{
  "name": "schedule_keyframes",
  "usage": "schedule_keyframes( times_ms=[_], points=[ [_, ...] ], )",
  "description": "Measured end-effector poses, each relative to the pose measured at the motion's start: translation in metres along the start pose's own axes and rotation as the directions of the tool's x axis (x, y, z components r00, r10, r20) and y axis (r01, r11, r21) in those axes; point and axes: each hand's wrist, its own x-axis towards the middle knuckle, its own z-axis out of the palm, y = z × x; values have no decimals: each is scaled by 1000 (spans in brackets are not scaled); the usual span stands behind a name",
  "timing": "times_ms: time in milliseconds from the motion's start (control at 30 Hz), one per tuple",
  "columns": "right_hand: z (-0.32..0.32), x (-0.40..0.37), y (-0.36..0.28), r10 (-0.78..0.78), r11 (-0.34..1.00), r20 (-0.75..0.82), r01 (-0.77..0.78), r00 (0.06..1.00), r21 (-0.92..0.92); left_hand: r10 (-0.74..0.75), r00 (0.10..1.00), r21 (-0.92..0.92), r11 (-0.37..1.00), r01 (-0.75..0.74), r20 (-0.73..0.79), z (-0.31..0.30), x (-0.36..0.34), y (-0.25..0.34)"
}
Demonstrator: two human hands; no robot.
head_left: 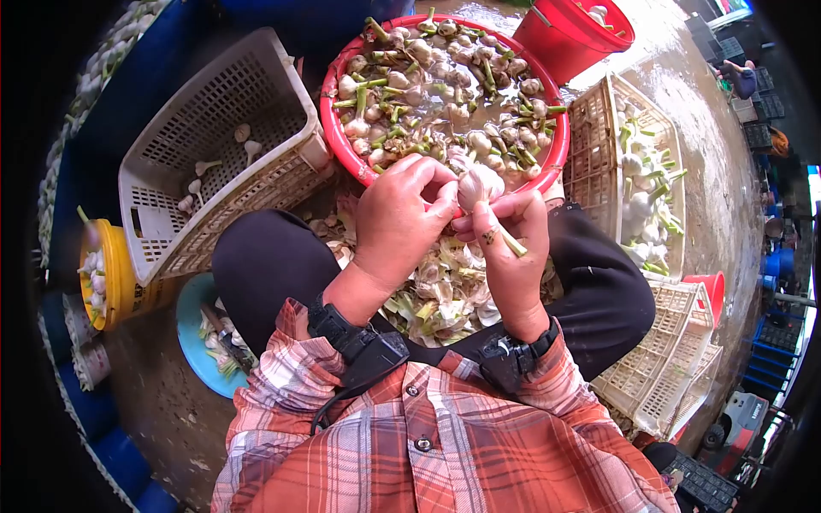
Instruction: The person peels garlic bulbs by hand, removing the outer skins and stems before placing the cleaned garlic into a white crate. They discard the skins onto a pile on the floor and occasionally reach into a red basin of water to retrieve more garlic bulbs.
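A whitish-pink garlic bulb (481,183) with a cut green stem (513,243) is held by my right hand (516,261), its thumb and fingers closed around the stem end. At the bulb's left side, the thumb and fingertips of my left hand (395,218) are pinched together against it; whether they grip a bit of its skin is hard to see. Just beyond both hands stands a red tub (332,115) of murky water and many garlic bulbs with stems. Below them, between my legs, lies a heap of peeled garlic skins (449,286).
On the left are a pale plastic crate (184,115) with several bulbs, a yellow bucket (128,265) and a turquoise basin (198,329) holding a knife (229,342). On the right stand a crate (590,141) full of garlic, empty-looking crates (654,350) and a red bucket (560,38).
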Motion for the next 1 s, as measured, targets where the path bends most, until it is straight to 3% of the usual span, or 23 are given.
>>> schedule_keyframes(
  times_ms=[33,67,100,167,233,300,367,433,533,567,600,633,700,733,767,800,833,867,933,1000],
  points=[
    [-2,2,-1,0,1000,6,0,1000,-4,4,1000,12,1000,-4,-13,0,1,0],
    [-6,5,-3,131,971,8,-130,991,202,-159,983,-225,958,175,91,0,2,-5],
    [-11,8,-4,255,883,34,-247,966,399,-157,983,-226,958,174,92,1,2,-14],
    [-26,13,-2,327,774,97,-325,940,543,-260,959,-549,788,278,112,2,4,-33],
    [-40,17,2,385,554,150,-358,910,752,-254,966,-507,826,246,55,-10,9,-29],
    [-43,17,1,401,551,127,-349,907,758,-282,953,-638,714,288,114,-7,3,-1],
    [-35,13,-4,271,855,116,-294,956,427,-195,959,-569,774,279,206,-1,-2,4],
    [-26,12,-7,230,879,169,-279,958,387,-126,969,-502,837,219,212,7,1,-10],
    [-23,14,0,234,849,211,-305,949,431,-102,994,-352,932,85,-30,15,3,-10],
    [-25,15,7,314,658,301,-435,901,615,-103,994,-351,932,85,-33,15,2,-13],
    [-26,17,8,362,410,406,-535,839,739,-38,999,-183,983,32,-29,16,2,-19],
    [-29,17,6,303,271,462,-540,833,797,23,1000,-12,1000,-23,-15,18,0,-25],
    [-33,28,-4,308,290,378,-464,873,837,58,998,20,998,-58,-13,22,-8,-33],
    [-41,33,4,350,206,412,-498,842,843,82,980,60,994,-95,184,20,-8,-37],
    [-47,39,12,471,211,375,-515,799,831,88,928,101,986,-133,363,18,-9,-41],
    [-46,45,14,502,468,257,-510,826,722,31,890,175,977,-123,454,16,-16,-38],
    [-41,48,16,501,678,136,-485,855,552,72,903,243,951,-190,424,21,-25,-38],
    [-37,58,18,456,762,158,-476,876,439,-3,866,338,921,-192,500,23,-30,-42],
    [-5,74,1,329,786,293,-432,898,441,-103,790,461,854,-241,605,16,-31,-31],
    [34,85,-46,194,850,549,-419,813,320,-72,810,447,860,-244,581,8,-31,-34]
  ],
)
